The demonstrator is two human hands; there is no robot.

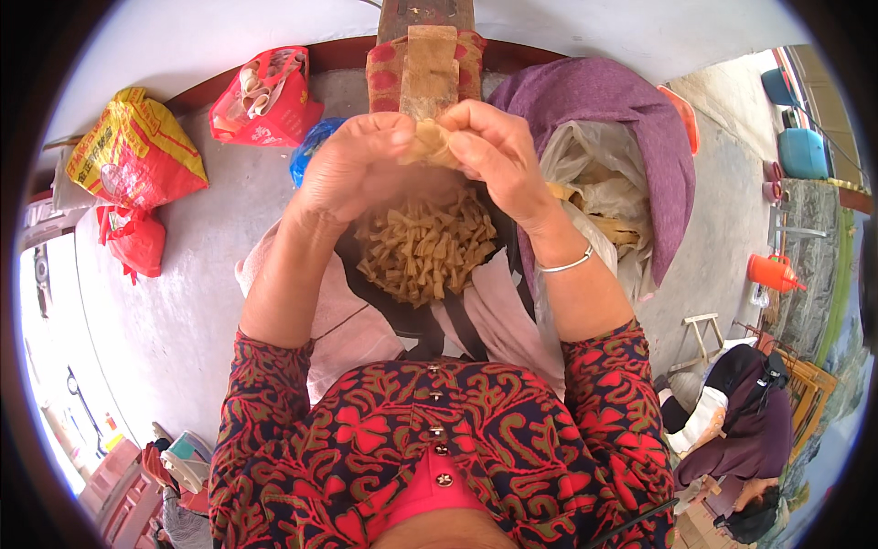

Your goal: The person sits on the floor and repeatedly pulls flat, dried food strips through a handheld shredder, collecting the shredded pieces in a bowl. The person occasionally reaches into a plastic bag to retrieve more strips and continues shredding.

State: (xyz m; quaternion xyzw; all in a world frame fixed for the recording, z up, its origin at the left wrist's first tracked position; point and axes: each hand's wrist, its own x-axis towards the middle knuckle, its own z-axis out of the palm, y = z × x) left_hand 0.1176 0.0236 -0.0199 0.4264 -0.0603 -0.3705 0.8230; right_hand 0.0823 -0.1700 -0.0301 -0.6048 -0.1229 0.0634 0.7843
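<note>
In front of my chest, both hands pinch a thin, tan, pliable strip (432, 144) that looks like tofu skin. My left hand (363, 154) has its thumb and finger on the strip's left side. From the right, my right hand (495, 154) grips it between thumb and fingertips; a silver bangle circles that wrist. Below them, a dark container (363, 278) at my lap holds a heap of small tan knotted pieces (429, 254). My hands cover the heap's far part. Pink towels (357, 329) lie around the container.
A wooden board (431, 68) on red-dotted cloth (385, 75) lies ahead. To the right, purple cloth (658, 151) surrounds a clear plastic bag (597, 154) holding tan sheets. A red bag (264, 103), blue bag (309, 147) and yellow-red sack (140, 154) stand left. Another person (744, 425) bends at lower right.
</note>
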